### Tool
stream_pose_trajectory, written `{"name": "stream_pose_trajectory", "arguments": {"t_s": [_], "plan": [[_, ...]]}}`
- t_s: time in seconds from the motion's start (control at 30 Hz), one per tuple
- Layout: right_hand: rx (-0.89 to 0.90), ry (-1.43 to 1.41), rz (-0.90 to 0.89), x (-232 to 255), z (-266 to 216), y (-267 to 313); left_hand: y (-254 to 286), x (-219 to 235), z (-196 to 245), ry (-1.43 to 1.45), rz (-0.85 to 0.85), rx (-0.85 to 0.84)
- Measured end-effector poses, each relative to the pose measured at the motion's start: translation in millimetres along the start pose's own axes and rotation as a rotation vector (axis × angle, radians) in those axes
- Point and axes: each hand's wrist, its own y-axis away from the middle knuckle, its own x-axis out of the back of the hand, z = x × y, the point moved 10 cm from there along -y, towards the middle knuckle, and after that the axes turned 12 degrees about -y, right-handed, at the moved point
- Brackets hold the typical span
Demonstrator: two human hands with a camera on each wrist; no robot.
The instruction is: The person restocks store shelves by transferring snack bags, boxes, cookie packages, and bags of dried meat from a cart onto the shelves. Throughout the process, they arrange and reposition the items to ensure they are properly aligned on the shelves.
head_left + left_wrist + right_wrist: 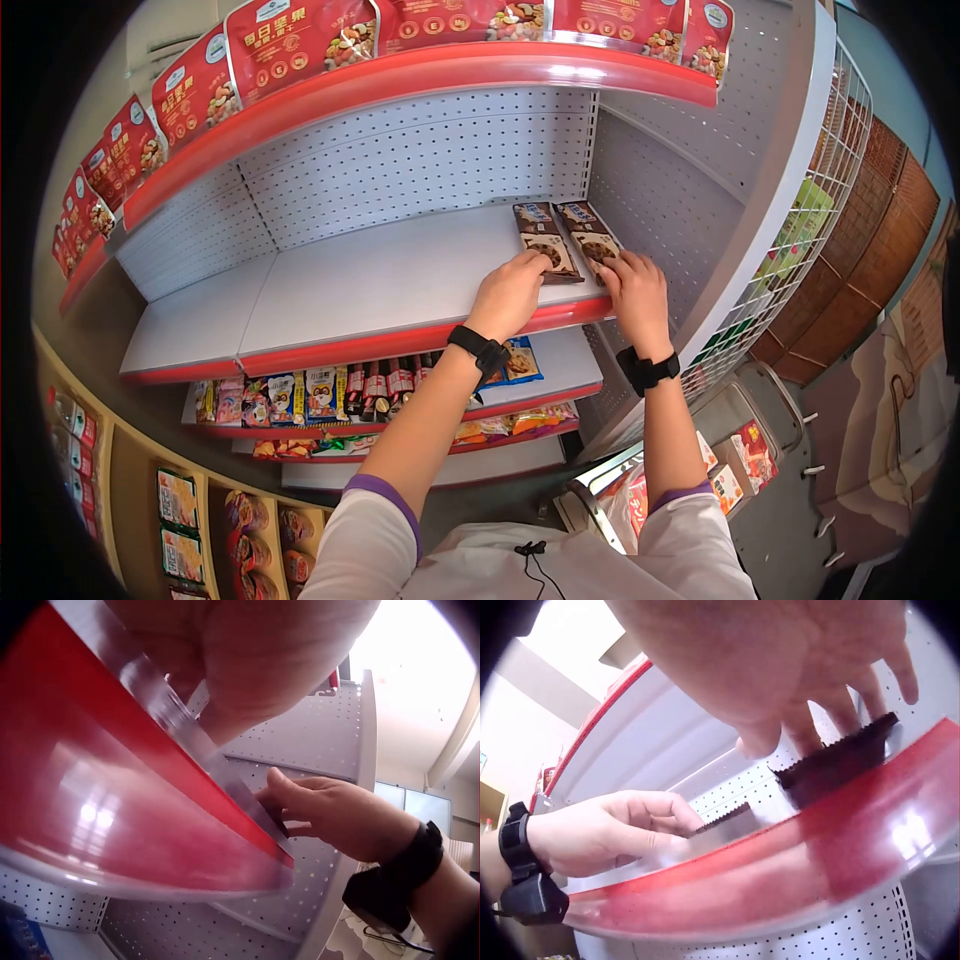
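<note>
Two brown packs of chocolate cookies lie side by side on the white shelf (400,262), ends toward its red front edge. My left hand (508,295) is at the near left corner of the left cookie pack (538,222). In the right wrist view the left hand (615,829) has thumb and bent forefinger at that pack's serrated end (731,820). My right hand (638,298) touches the near right part of the right cookie pack (580,216). Its fingers (840,712) spread fairly straight over that pack (840,761), the thumb apart from them.
Red nut bags (300,45) line the shelf above. Lower down, several snack packets (325,392) stand in a row. A perforated side panel (660,180) and a wire rack (800,240) bound the right. Boxes sit in a cart (745,450) below right.
</note>
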Motion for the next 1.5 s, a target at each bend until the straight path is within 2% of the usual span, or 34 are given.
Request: {"name": "stream_pose_trajectory", "arguments": {"t_s": [0.07,0.13,0.2,0.27,0.3,0.4,0.47,0.53,0.57,0.63,0.67,0.73,0.87,0.97,1.03,1.1,1.23,1.3,1.33,1.4,1.43,1.47,1.5], "plan": [[-0.003,0.008,-0.049,-4,-3,-15,0,-2,-3,0.003,-0.022,0.02],[-0.138,0.074,-0.201,-16,6,-29,0,2,-5,0.022,0.038,0.035],[-0.173,0.079,-0.234,-31,21,-46,3,1,-7,-0.018,0.057,0.038],[-0.333,0.005,-0.53,-66,44,-50,5,2,-7,-0.059,0.079,0.035],[-0.342,-0.009,-0.607,-75,46,-55,6,3,-7,-0.057,0.062,0.042],[-0.357,-0.042,-0.683,-80,43,-62,7,4,-8,-0.05,0.025,0.044],[-0.387,-0.053,-0.649,-84,51,-67,9,4,-11,-0.046,0.006,0.044],[-0.496,-0.234,-0.521,-82,61,-72,10,10,-12,-0.129,0.074,0.04],[-0.492,-0.231,-0.521,-86,62,-75,11,11,-12,-0.128,0.078,0.042],[-0.474,-0.308,-0.289,-75,68,-88,12,10,-13,-0.125,0.06,0.044],[-0.474,-0.306,-0.287,-79,68,-91,13,9,-14,-0.124,0.061,0.042],[-0.396,-0.305,-0.156,-77,62,-105,15,11,-15,-0.076,0.109,0.048],[-0.385,-0.318,-0.137,-104,69,-120,16,15,-17,-0.039,0.146,0.052],[-0.424,-0.302,-0.197,-123,76,-127,16,16,-18,-0.031,0.143,0.053],[-0.426,-0.254,-0.232,-132,85,-128,15,10,-19,-0.051,0.064,0.077],[-0.417,-0.254,-0.259,-134,85,-129,15,11,-19,-0.053,0.072,0.078],[-0.347,-0.289,-0.254,-124,82,-134,16,11,-19,-0.056,0.086,0.068],[-0.258,-0.228,-0.022,-83,70,-141,15,10,-20,-0.043,0.08,0.072],[-0.268,-0.226,-0.028,-75,65,-140,15,10,-20,-0.034,0.082,0.075],[-0.304,-0.391,-0.199,-73,48,-138,15,8,-20,-0.031,0.074,0.078],[-0.428,-0.496,-0.453,-82,29,-124,15,11,-19,-0.038,0.11,0.074],[-0.434,-0.492,-0.451,-79,19,-117,16,14,-18,-0.045,0.146,0.068],[-0.46,-0.479,-0.625,-91,8,-101,15,10,-19,-0.043,0.089,0.086]]}}
